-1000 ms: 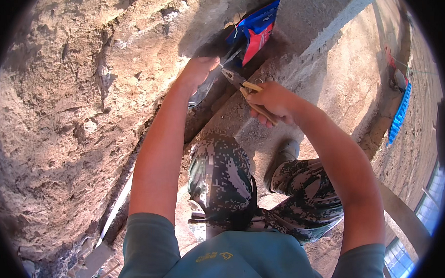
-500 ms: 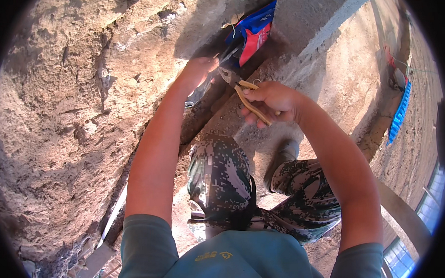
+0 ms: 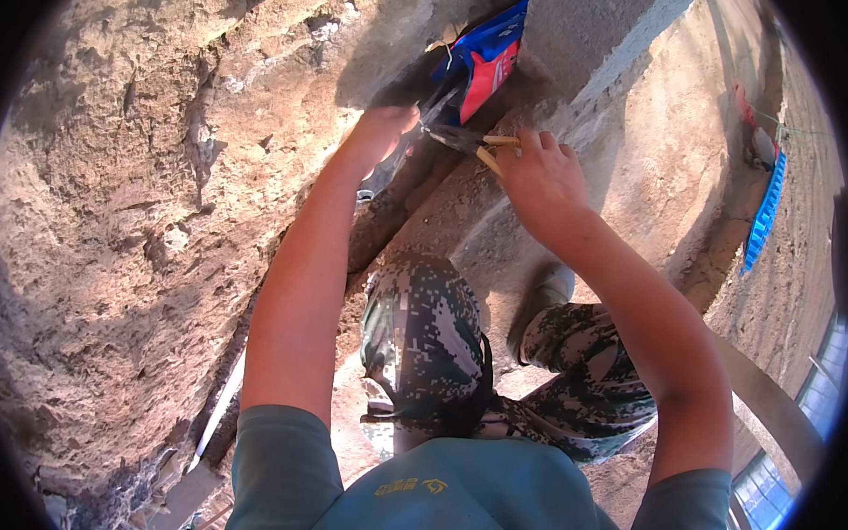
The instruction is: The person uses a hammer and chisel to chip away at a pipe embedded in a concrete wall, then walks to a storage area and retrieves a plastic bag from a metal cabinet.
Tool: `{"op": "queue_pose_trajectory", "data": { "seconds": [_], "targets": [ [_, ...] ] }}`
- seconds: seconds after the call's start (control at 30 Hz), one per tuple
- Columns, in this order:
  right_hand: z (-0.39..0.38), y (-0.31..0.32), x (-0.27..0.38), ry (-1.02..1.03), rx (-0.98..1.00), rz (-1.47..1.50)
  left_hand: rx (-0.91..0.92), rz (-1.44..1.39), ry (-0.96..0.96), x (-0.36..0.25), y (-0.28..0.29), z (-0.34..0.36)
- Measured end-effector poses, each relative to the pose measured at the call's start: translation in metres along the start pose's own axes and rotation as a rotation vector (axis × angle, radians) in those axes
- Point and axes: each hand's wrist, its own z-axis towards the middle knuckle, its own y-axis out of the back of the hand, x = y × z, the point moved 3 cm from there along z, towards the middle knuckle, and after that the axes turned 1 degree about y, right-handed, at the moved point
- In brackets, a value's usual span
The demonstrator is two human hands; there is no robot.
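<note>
The left hand (image 3: 383,136) curls near the gripping right hand (image 3: 544,175).

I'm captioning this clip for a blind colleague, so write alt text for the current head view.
A person's right hand holds yellow-handled metal pliers, tips close to the left hand, beside a rough tan earthen surface. Just beyond is a red-and-blue sheet-like item; below are mottled camouflage trousers and a teal short-sleeved shirt.

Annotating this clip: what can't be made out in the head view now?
All head view:
Left hand: what, if anything, its fingertips hold; too small and blurred beside the pliers.
Handle ends: covered by the right hand.
Left foot: hidden below the camouflage-trousered left knee.
Blue object at right: exact kind; small, squeezed near the fisheye rim.
</note>
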Motion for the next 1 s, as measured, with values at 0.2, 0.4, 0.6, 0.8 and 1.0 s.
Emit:
{"op": "queue_pose_trajectory", "data": {
  "seconds": [0.2,0.4,0.6,0.8,1.0],
  "targets": [
    [0.004,-0.007,0.011,-0.015,-0.047,-0.073,-0.040,-0.004,0.000,-0.002,-0.003,-0.001],
    [0.004,-0.005,0.014,-0.011,-0.007,-0.100,-0.019,-0.013,0.017,-0.001,-0.003,0.000],
    [0.004,-0.006,0.015,-0.019,-0.022,-0.114,-0.050,0.044,0.012,-0.003,-0.004,-0.002],
    [0.005,-0.005,0.015,-0.006,-0.022,-0.106,-0.055,0.088,0.035,-0.006,-0.003,-0.006],
    [0.007,-0.009,0.010,0.042,-0.087,-0.083,-0.103,0.110,-0.002,-0.008,-0.006,-0.008]
  ]
}}
